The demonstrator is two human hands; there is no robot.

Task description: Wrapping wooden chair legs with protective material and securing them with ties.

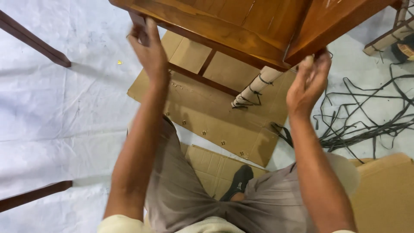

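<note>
Wooden chair (241, 26) is steadied above the cardboard (215, 116): left hand (148, 51) closed round its leg, right hand (308, 82) curled under its seat edge.

Wooden chair (241, 26): top cut off by upper frame edge, only underside w/ part of the rails shows. Left hand (148, 49) fingertips hidden behind chair's front-left leg. Right hand (308, 82) fingertips tucked under chair edge, grip unclear. Black straps (366, 125) right of chair run out of frame.
</note>
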